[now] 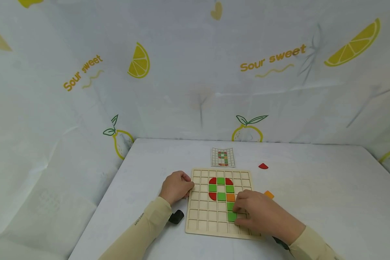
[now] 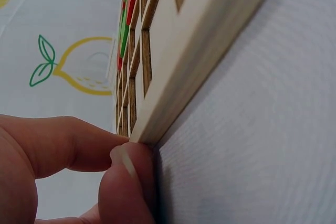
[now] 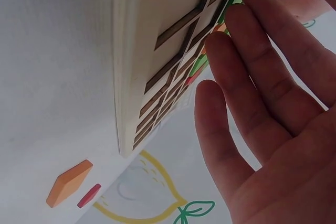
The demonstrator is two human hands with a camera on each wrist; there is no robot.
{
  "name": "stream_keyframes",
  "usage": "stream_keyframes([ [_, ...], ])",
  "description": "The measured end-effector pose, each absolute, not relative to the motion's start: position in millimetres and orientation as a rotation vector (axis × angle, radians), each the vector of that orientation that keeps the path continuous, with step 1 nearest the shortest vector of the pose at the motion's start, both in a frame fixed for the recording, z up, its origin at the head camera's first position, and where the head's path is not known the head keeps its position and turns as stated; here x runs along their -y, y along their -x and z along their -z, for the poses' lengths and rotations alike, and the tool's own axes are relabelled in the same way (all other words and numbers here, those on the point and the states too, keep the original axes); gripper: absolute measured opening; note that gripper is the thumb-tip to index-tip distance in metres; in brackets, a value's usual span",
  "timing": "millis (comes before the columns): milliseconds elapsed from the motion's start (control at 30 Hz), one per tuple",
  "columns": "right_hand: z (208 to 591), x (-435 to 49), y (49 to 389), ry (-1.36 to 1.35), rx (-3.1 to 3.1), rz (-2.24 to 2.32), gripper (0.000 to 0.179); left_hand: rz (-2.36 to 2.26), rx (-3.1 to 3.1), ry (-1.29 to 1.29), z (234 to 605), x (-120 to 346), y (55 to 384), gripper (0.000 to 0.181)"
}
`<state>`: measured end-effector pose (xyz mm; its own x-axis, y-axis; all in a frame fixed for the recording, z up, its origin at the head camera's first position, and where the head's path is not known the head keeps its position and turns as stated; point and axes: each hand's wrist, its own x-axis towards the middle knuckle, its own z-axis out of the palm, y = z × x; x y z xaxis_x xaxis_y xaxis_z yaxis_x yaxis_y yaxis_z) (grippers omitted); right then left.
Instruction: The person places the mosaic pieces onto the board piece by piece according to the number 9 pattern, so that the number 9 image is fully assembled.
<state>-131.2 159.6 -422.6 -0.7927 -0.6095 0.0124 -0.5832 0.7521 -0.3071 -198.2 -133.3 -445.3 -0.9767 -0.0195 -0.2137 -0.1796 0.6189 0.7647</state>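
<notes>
A square wooden grid board lies flat on the white table. My left hand pinches its left edge between thumb and fingers, seen close up in the left wrist view. Over the board's right side is my right hand, fingers nearly straight in the right wrist view. Its fingertips are right at two green square tiles, an upper one and a lower one. Above these sit an orange square tile and a ring of green squares and red quarter-round pieces. The right palm hides part of the grid.
Behind the board lies a small printed card with a coloured grid pattern. Right of the board are a loose orange tile and a loose red quarter-round piece. A white sheet with lemon prints hangs behind the table.
</notes>
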Motion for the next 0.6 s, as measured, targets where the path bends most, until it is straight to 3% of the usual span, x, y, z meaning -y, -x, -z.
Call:
stream_keyframes([
  [367,420.9,-174.4,129.3,1.036,-2.899,0.456,0.013,-1.279,-2.662,0.165,441.2,130.9,193.7,0.012],
  [600,419.4,-195.4,125.2,0.856,-2.939,0.394,0.016,-1.259,-2.661,0.2,440.8,131.7,195.1,0.012],
])
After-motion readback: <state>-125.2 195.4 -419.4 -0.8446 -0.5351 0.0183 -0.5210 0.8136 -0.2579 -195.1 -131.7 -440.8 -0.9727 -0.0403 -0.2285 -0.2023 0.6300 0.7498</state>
